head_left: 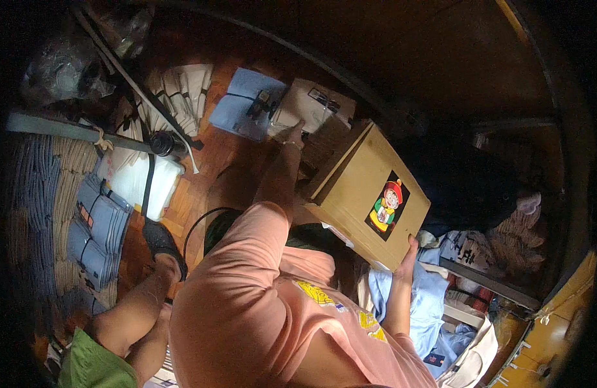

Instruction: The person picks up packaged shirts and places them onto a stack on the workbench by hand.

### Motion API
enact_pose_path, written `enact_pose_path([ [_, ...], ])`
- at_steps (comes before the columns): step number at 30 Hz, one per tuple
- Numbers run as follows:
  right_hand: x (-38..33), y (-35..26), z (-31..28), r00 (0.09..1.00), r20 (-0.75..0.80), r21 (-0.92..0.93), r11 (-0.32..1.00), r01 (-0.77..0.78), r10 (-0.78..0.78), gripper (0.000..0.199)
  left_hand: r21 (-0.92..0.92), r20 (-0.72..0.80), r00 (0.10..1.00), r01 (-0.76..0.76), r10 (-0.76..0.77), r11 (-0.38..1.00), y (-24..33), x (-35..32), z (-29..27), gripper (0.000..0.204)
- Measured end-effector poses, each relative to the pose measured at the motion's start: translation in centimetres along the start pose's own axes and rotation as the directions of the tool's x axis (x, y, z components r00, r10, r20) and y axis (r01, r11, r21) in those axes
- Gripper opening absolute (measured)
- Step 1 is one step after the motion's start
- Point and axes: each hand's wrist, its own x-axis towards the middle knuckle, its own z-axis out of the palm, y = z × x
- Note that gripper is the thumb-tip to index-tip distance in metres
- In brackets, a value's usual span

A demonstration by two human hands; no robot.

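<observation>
Both hands grasp a tan cardboard box (366, 197): left hand (292, 136) at its 10 o'clock edge, right hand (410, 255) at 5 o'clock, fingers clenched on it; a black cartoon sticker (387, 205) faces up.

A cardboard box (366, 197) sits at centre right of the frame, the right hand (410, 253) at its lower corner, the left hand (293, 137) at its upper left edge. Flat packets (247, 103) lie on the wooden floor (201, 184) above; stacked folded cloths (98, 226), probably, at left.

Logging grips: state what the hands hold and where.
Both hold the cardboard box: right hand at its near lower corner, left hand at its far end; the fingers there are unclear.
</observation>
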Motion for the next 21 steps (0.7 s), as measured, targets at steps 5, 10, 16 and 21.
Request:
enact_pose_path([
  [5,-0.8,0.5,-0.3,0.991,-0.092,-0.028,0.996,0.090,-0.092,0.055,0.484,-0.082,0.994,0.102,-0.071,0.869,-0.2,0.0,2.7,0.100],
  [10,0.3,0.1,0.2,0.995,0.016,-0.142,0.984,0.104,-0.103,0.051,0.504,-0.183,0.978,0.008,0.098,0.864,-0.7,2.4,1.1,0.080],
  [16,0.1,0.7,0.1,0.995,-0.029,-0.147,0.985,0.086,-0.091,0.054,0.215,-0.305,0.935,-0.119,0.183,0.969,1.2,-3.2,4.4,0.071],
  [21,-0.1,1.0,-1.3,0.994,-0.076,-0.106,0.992,0.067,-0.075,0.058,-0.341,-0.227,0.950,-0.283,0.214,0.896,5.0,-9.0,6.5,0.074],
])
